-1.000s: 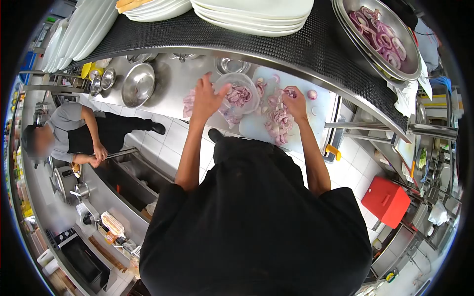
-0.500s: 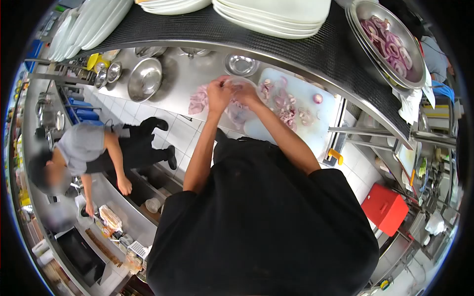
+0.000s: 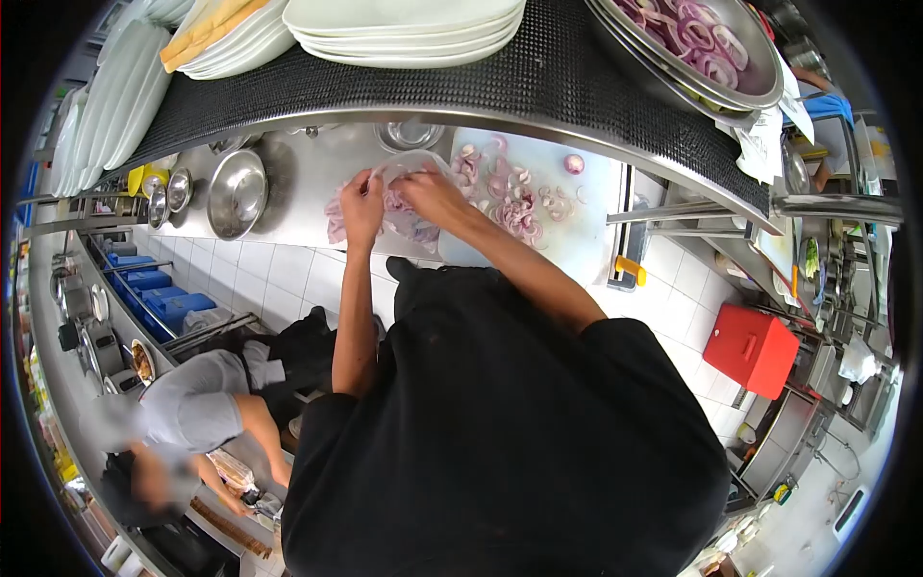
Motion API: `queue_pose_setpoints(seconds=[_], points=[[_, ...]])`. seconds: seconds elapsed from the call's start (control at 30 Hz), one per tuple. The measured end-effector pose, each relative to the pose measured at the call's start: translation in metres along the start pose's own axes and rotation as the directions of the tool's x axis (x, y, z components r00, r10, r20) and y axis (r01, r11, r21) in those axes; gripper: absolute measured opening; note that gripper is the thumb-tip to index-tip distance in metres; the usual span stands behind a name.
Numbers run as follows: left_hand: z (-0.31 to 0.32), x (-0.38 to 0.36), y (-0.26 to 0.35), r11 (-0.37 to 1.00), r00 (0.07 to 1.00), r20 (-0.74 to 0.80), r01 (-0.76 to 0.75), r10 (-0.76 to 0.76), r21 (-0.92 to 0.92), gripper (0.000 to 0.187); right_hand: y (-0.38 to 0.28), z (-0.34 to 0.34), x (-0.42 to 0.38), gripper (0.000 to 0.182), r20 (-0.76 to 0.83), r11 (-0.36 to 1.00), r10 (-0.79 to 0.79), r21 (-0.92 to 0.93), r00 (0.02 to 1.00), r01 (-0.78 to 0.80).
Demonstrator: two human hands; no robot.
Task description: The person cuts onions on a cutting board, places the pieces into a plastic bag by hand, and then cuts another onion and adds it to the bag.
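My left hand (image 3: 361,204) pinches the left rim of a clear plastic container or bag (image 3: 421,162) over the steel counter. My right hand (image 3: 423,192) reaches into its opening, with its fingertips hidden. Pinkish pieces (image 3: 336,216) lie beside and below my left hand; what they are I cannot tell. To the right, a white cutting board (image 3: 567,226) bears chopped red onion (image 3: 516,217), loose rings and a small onion half (image 3: 574,164).
Stacked white plates (image 3: 404,34) and a steel bowl of onion rings (image 3: 707,48) stand on the black shelf above. Steel bowls (image 3: 237,195) sit at left. A person in grey (image 3: 197,399) bends at the left counter. A red box (image 3: 750,351) is at right.
The view has shifted, so the counter items appear further left. My right hand has moved into the clear plastic's opening. The other person has bent lower and reaches toward the counter.
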State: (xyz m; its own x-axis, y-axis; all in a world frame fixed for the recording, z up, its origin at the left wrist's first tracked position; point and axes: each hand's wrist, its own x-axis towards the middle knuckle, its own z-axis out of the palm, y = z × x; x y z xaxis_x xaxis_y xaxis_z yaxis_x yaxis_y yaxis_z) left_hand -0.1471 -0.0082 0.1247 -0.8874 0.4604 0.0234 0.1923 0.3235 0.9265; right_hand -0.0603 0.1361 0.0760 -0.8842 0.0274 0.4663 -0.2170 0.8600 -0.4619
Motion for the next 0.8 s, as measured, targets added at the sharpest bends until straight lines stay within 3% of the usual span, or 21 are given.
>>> queue_pose_setpoints(seconds=[0.03, 0.1, 0.17, 0.23, 0.3, 0.37, 0.47, 0.5, 0.67, 0.7, 0.77, 0.8], points=[[0.0, -0.001, 0.0, 1.0, 1.0, -0.005, -0.009, 0.009, -0.006, 0.028, -0.002, -0.012, 0.0, 0.016, 0.0, 0.995, 0.084, 0.046, 0.996, -0.084], [-0.003, -0.004, 0.009, 0.993, 0.993, 0.018, 0.115, -0.114, -0.003, 0.029, -0.001, -0.042, -0.004, 0.017, 0.015, 0.96, 0.243, 0.137, 0.97, -0.243], [-0.011, -0.009, 0.01, 0.983, 0.983, 0.015, 0.182, -0.182, -0.006, 0.03, 0.005, -0.063, -0.017, 0.02, -0.101, 0.807, 0.475, 0.446, 0.874, -0.387], [-0.016, -0.008, -0.002, 0.982, 0.982, -0.023, 0.184, -0.185, -0.034, 0.033, 0.035, -0.076, -0.039, 0.017, -0.193, 0.747, 0.602, 0.478, 0.775, -0.462], [-0.026, -0.014, 0.001, 0.969, 0.974, -0.003, 0.225, -0.227, -0.097, 0.033, 0.091, -0.06, -0.062, 0.02, -0.393, 0.747, 0.659, 0.445, 0.642, -0.494], [-0.034, -0.025, 0.008, 0.954, 0.967, -0.005, 0.25, -0.255, -0.166, 0.035, 0.125, -0.067, -0.077, 0.028, -0.309, 0.778, 0.629, 0.231, 0.714, -0.585], [-0.036, -0.046, 0.015, 0.924, 0.956, -0.012, 0.281, -0.294, -0.26, 0.043, 0.202, 0.005, -0.103, 0.037, -0.419, 0.836, 0.458, -0.095, 0.784, -0.54], [-0.039, -0.054, 0.009, 0.912, 0.948, 0.013, 0.311, -0.319, -0.269, 0.045, 0.19, -0.002, -0.091, 0.039, -0.157, 0.738, 0.666, 0.002, 0.729, -0.674], [-0.041, -0.101, -0.038, 0.869, 0.863, 0.265, 0.475, -0.429, -0.14, 0.055, 0.164, 0.006, -0.056, 0.035, 0.256, 0.918, 0.337, 0.124, 0.906, -0.376], [-0.038, -0.11, -0.042, 0.87, 0.832, 0.37, 0.481, -0.413, -0.11, 0.056, 0.154, 0.006, -0.059, 0.035, 0.169, 0.977, 0.155, 0.119, 0.973, -0.177], [-0.024, -0.12, -0.048, 0.88, 0.742, 0.557, 0.473, -0.372, -0.042, 0.058, 0.144, -0.005, -0.066, 0.034, 0.148, 0.993, -0.058, 0.11, 0.987, 0.042], [-0.013, -0.123, -0.048, 0.89, 0.689, 0.636, 0.456, -0.349, -0.005, 0.058, 0.14, -0.015, -0.068, 0.035, 0.21, 0.99, -0.082, 0.128, 0.974, 0.055]])
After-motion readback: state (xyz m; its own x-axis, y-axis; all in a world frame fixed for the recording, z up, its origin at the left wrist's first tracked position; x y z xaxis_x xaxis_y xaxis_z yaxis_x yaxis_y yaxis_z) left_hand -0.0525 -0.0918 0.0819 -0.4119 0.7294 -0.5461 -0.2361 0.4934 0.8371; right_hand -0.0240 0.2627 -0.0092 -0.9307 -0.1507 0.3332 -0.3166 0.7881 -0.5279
